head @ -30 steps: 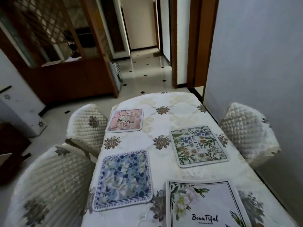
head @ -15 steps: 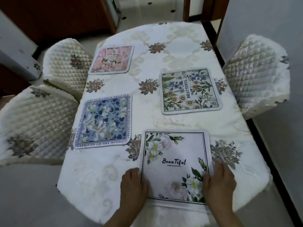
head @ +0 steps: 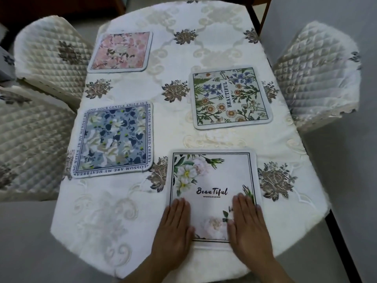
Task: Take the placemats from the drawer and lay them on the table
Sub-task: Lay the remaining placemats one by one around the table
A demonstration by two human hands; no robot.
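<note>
At the 6 o'clock edge of the table with the cream flower-stitched cloth (head: 126, 211), the white square placemat with the word "Beautiful" (head: 212, 180) lies flat. Half a second ago the hands held its side edges. Now the left hand (head: 175, 223) and right hand (head: 247, 223) lie spread flat on top, pressing it smooth. That likely means the last mat is down. The blue flower mat (head: 114, 137) sits at 9 o'clock, the pink mat (head: 120, 51) at 11, the green daisy mat (head: 231, 97) at 2. Quilted white chairs (head: 318, 74) stand around. Nothing blocks the way.
</note>
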